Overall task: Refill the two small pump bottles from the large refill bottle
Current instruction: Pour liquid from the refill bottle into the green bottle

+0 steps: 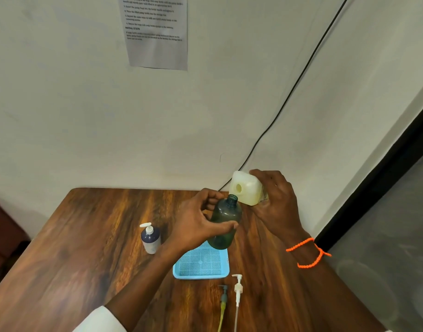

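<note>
My left hand (198, 224) grips a dark green small bottle (226, 224) with its pump off and its neck open, held tilted above the table. My right hand (276, 207) holds the large white refill bottle (246, 189) tipped on its side, its open mouth facing me just above the green bottle's neck. A second small bottle (151, 238), dark blue and white with its white pump on, stands upright to the left. Two removed pump heads lie near the front edge: a green one (223, 299) and a white one (238, 289).
A light blue mesh tray (201, 263) lies on the wooden table (86, 248) under the green bottle. A black cable (289, 97) runs down the wall behind the table. A printed sheet (156, 32) hangs on the wall.
</note>
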